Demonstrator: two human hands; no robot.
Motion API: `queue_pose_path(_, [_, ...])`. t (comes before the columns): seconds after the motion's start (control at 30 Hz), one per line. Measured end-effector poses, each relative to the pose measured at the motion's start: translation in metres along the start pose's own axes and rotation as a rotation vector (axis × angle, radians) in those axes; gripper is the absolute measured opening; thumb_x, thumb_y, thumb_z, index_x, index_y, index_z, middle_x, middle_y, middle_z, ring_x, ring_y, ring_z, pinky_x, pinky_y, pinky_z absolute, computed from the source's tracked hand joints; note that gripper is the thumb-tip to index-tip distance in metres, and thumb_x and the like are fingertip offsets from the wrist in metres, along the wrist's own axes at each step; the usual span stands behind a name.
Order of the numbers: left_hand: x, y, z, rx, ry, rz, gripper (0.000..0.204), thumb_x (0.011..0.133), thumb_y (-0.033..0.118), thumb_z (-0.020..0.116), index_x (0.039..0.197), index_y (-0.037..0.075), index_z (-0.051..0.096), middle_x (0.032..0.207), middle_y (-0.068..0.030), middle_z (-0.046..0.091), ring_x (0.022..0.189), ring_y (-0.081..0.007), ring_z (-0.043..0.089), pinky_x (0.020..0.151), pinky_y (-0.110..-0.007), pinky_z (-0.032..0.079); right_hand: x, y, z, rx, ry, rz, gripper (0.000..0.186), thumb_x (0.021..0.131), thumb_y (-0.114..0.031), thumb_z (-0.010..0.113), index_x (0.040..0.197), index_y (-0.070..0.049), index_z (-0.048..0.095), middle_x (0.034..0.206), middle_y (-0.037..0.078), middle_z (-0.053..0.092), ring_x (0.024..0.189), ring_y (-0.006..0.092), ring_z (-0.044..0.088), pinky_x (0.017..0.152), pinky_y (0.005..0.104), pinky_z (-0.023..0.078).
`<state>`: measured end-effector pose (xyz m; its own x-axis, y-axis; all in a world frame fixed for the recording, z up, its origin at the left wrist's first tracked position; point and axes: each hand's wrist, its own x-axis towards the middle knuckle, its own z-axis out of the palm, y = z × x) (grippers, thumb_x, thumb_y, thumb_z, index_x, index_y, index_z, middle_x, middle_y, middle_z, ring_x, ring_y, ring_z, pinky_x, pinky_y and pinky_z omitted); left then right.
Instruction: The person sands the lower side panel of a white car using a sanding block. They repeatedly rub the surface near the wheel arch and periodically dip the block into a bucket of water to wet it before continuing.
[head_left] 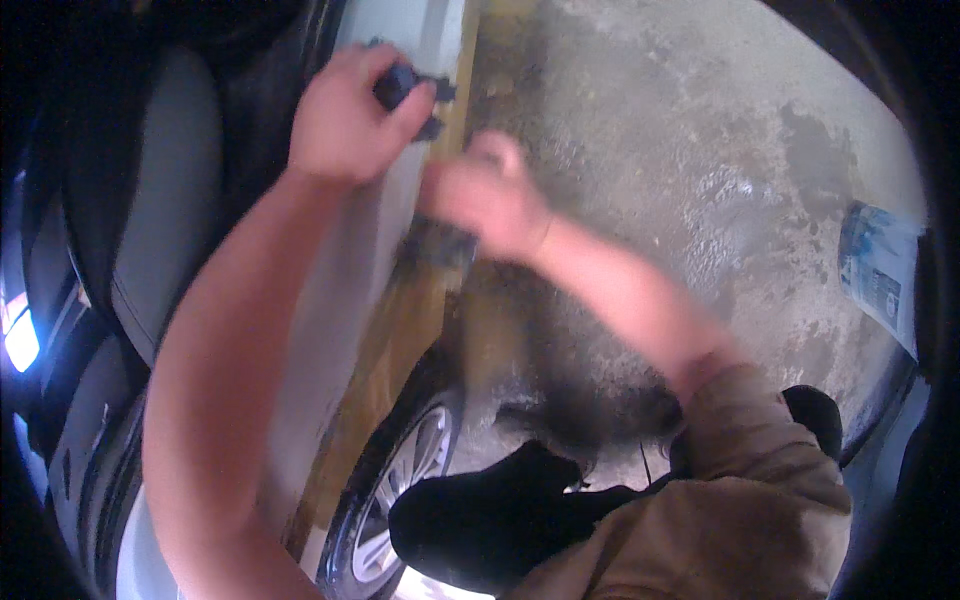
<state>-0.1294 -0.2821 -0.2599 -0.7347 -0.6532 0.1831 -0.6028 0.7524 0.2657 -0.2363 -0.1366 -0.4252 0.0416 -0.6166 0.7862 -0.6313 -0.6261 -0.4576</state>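
At the top of the light door sill [380, 240] of a car, my left hand [345, 120] grips a small dark plastic piece [401, 86] between thumb and fingers. Below and right of it, my right hand [490, 200] is smeared by motion beside the sill's outer edge, its fingers apparently bent; whether they hold anything is unclear. A yellowish-brown strip [390, 380] runs along the outer side of the sill.
Grey seat upholstery [165, 200] lies inside the car on the left. A wheel with a silver rim [405, 505] is low centre, near my dark shoe [470, 515]. Wet, stained concrete [650, 130] spreads rightward, with a printed sheet or packet [875, 265] at the far right.
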Motion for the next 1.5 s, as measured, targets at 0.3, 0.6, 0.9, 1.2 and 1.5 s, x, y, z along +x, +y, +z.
queue_pose_path(0.3, [0.0,0.001,-0.003,-0.003,0.004,0.032,0.035,0.086,0.033,0.08,0.101,0.002,0.07,0.092,-0.0165,0.065,0.085,-0.0332,0.065,0.079,-0.04,0.054,0.017,-0.12,-0.017,0.407,0.054,0.211,0.041,0.06,-0.028,0.071,0.095,-0.007,0.074,0.104,0.009,0.069,0.106,0.0302,0.067,0.103,0.0546,0.043])
queue_pose_path(0.6, [0.002,-0.001,0.0,0.019,0.003,0.03,0.036,0.087,0.036,0.078,0.103,0.005,0.072,0.096,-0.0158,0.068,0.091,-0.0336,0.067,0.083,-0.041,0.054,0.02,-0.144,-0.024,0.396,0.08,0.144,0.036,0.066,-0.029,0.076,0.092,-0.005,0.068,0.092,0.008,0.063,0.098,0.0308,0.064,0.099,0.0538,0.046])
queue_pose_path(0.9, [0.001,-0.001,0.002,0.036,0.015,-0.016,0.038,0.087,0.037,0.077,0.105,0.004,0.072,0.097,-0.0159,0.068,0.093,-0.0339,0.068,0.085,-0.041,0.054,0.022,-0.136,-0.026,0.466,0.033,0.319,0.035,0.053,-0.023,0.077,0.083,-0.008,0.067,0.095,0.009,0.064,0.097,0.031,0.063,0.094,0.049,0.044])
queue_pose_path(1.2, [0.002,0.0,0.005,0.0,0.003,-0.071,0.038,0.086,0.038,0.078,0.105,0.005,0.072,0.098,-0.0164,0.068,0.092,-0.035,0.067,0.085,-0.041,0.055,0.022,-0.117,-0.024,0.311,0.018,0.366,0.041,0.052,-0.02,0.081,0.084,-0.006,0.06,0.092,0.012,0.059,0.091,0.0351,0.059,0.091,0.0482,0.042])
queue_pose_path(1.5, [0.015,0.007,-0.001,0.126,-0.137,-0.102,0.044,0.084,0.04,0.075,0.116,0.011,0.071,0.114,-0.0167,0.068,0.102,-0.0389,0.068,0.091,-0.044,0.056,0.008,-0.117,-0.013,0.351,0.021,0.317,0.045,0.071,-0.032,0.077,0.109,-0.008,0.073,0.118,0.007,0.07,0.116,0.0286,0.063,0.105,0.049,0.04])
